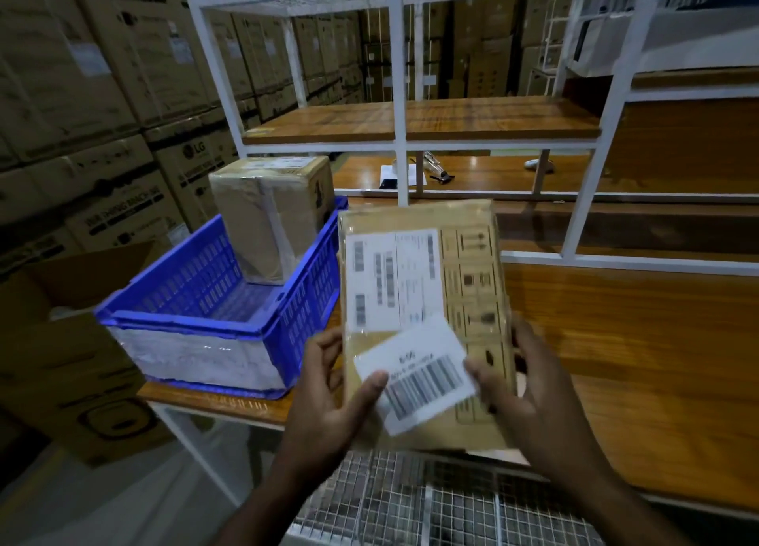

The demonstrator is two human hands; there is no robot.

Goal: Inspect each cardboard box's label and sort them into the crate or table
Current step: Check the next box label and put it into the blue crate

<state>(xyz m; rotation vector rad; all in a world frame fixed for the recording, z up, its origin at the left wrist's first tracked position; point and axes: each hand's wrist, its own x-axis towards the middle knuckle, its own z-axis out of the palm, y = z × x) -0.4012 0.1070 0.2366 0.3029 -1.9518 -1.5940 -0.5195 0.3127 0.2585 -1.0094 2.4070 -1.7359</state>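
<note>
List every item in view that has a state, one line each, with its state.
Flat brown cardboard box: held up in both hands, label side facing the camera.
Loose white barcode label: tilted, lying on the box face under both thumbs.
Blue slotted plastic crate: on the table's left end, holding one box.
Taped brown cardboard box: standing in the crate.
Left hand: gripping the flat box.
Right hand: gripping the flat box.

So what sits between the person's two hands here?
In the head view, a flat cardboard box sits between them, gripped at its lower edges by the left hand and the right hand. A white barcode label spans the gap between the thumbs.
</note>
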